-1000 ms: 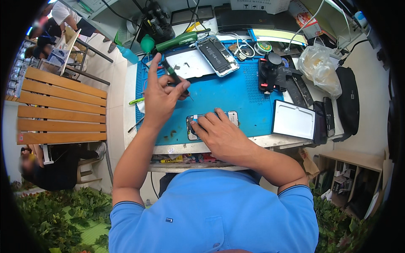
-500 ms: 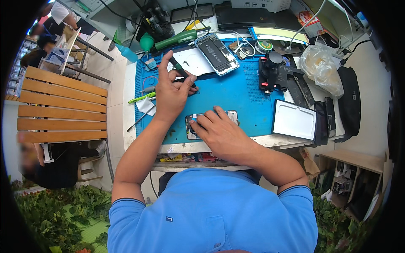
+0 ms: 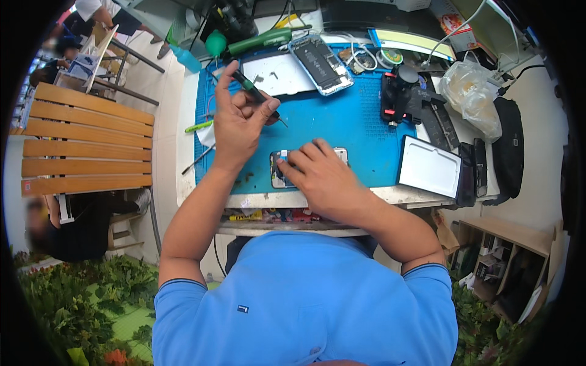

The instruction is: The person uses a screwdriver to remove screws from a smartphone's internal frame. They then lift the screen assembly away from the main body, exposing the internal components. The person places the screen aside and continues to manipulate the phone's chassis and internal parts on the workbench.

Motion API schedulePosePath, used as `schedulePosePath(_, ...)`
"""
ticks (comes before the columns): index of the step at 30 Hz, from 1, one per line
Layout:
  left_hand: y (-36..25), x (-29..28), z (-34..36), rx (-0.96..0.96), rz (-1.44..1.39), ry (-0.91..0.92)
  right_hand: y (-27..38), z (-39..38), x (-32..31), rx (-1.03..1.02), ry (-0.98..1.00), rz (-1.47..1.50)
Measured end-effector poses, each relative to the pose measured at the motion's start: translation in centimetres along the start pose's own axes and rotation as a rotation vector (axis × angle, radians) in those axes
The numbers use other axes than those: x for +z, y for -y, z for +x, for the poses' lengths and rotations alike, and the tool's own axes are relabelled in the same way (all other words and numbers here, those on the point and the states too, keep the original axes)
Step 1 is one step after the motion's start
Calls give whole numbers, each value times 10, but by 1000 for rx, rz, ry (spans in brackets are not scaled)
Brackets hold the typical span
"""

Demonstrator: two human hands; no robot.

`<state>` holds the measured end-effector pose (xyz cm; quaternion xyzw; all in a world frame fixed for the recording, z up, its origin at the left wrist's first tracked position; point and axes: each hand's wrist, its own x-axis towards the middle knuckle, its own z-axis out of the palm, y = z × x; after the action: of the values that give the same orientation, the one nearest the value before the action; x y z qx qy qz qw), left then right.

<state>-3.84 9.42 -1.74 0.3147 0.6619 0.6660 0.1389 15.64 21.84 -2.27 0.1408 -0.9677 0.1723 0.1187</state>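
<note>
My left hand (image 3: pixel 241 125) is raised over the blue mat, its fingers closed round a screwdriver (image 3: pixel 249 86) with a black and green handle. The thin tip points down and right, clear of the mat. Below it, my right hand (image 3: pixel 326 174) lies palm down across an opened phone (image 3: pixel 281 175) on the near part of the mat, thumb and fingers bent onto it. That hand hides the phone's middle; dark and silver inner parts show at the left end. A second opened phone (image 3: pixel 320 65), blue-framed with a black battery, rests farther back, partly on a white sheet (image 3: pixel 274 76).
A black clamp holder (image 3: pixel 400 97) stands right of centre, by a white tray (image 3: pixel 429 166) with a dark rim. Behind are a solder reel (image 3: pixel 389 57), cables and a plastic bag (image 3: pixel 470 91). Tweezers (image 3: pixel 199 160) and a green pen (image 3: pixel 198 127) lie left.
The whole view has shifted slightly. My left hand has tilted the screwdriver a little, so its thin tip shows more plainly. My right hand stays on the phone.
</note>
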Motion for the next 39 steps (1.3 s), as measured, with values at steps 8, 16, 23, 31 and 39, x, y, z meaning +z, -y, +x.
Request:
schedulePosePath(8,-3,-29,-46,-89,-104,-44,-4,3,-2,13,-23,37)
schedulePosePath(16,3,-29,-55,-114,-138,-17,-2,5,-6,17,-8,48)
schedulePosePath(23,6,-28,-56,-112,-138,6,0,6,-6,37,-6,54)
schedulePosePath(31,3,-26,-55,-119,-136,0,1,6,-8,38,5,45)
schedulePosePath(39,1,-26,-56,-119,-124,-14,1,6,-7,38,1,45)
